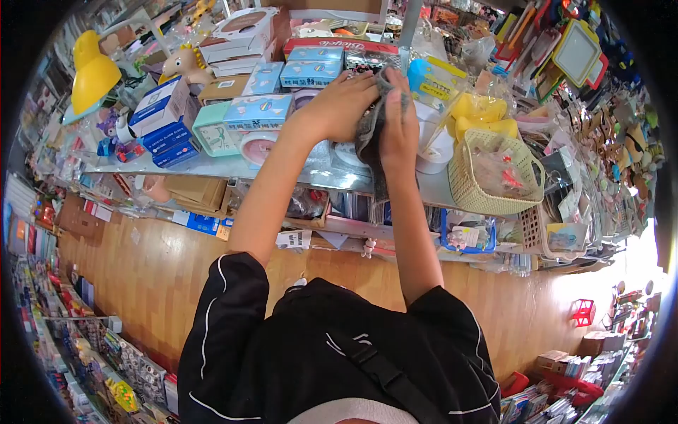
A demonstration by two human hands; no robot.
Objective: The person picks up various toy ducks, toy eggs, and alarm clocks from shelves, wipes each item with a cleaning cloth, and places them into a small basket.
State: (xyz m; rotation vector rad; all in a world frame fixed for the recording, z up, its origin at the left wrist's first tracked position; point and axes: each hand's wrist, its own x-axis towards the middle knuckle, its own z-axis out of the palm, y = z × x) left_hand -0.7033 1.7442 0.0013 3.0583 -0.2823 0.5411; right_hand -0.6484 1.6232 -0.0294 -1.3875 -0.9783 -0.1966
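Observation:
Both arms reach forward over a crowded shelf. My left hand (340,106) lies over the goods beside the blue boxes (313,67), its fingers stretched toward the red-edged box (342,46). A dark grey cloth (371,134) hangs between my two hands, its lower end falling over the shelf edge. My right hand (399,131) is pressed along the cloth's right side and holds it, with the thumb up. Just right of that hand are round white items (432,145) and a yellow and blue package (432,79).
A cream basket (487,173) with wrapped items stands at the shelf's right front. On the left are blue-and-white boxes (166,116), a mint clock box (214,131) and a yellow lamp (92,67). Lower shelves hold a blue basket (470,237). A red stool (583,312) stands on the wooden floor.

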